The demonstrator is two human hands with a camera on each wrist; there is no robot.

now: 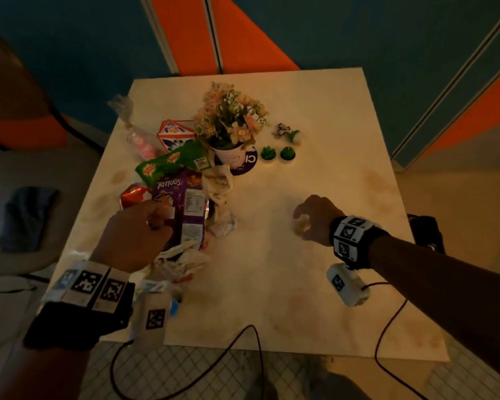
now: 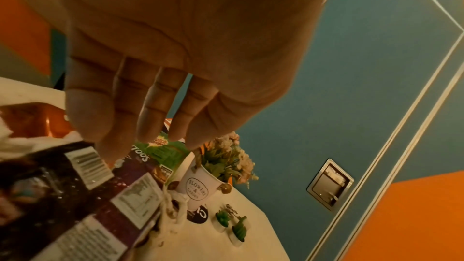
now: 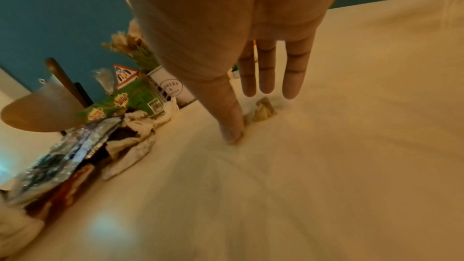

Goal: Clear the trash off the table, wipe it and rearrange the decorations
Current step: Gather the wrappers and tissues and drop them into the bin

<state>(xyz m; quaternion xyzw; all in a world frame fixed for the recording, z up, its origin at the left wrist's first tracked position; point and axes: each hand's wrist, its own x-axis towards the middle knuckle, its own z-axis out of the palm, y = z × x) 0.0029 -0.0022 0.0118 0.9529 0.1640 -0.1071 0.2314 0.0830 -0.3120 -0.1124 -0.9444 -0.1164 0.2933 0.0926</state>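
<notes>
Trash covers the left half of the table (image 1: 315, 116): a purple snack bag (image 1: 185, 206), a green wrapper (image 1: 168, 164), a red foil wrapper (image 1: 132, 196) and crumpled tissues (image 1: 218, 186). Head view: I see the left hand (image 1: 130, 235) over the purple bag, knuckles toward the camera, so its fingertips are hidden; something pale shows at them, but I cannot tell what. The right hand (image 1: 315, 217) is curled over a small pale scrap (image 1: 300, 228) on the bare middle of the table, well apart from the pile. The white flower pot (image 1: 228, 155) holds pink and green flowers and stands on a dark round coaster (image 1: 247, 166). Two small green candles (image 1: 277, 153) sit just beside it.

Left wrist view: the left hand (image 2: 160, 62) shows straight, relaxed fingers pointing down, tips just above the purple snack bag (image 2: 105, 195), gripping nothing that I can see. The image is dim.

Right wrist view: motion blur smears the table (image 3: 351, 106). The thumb of the right hand (image 3: 226, 51) presses down beside the scrap (image 3: 262, 109); three fingers hang straight above it. The index finger is hidden, so I cannot tell if the scrap is pinched.
</notes>
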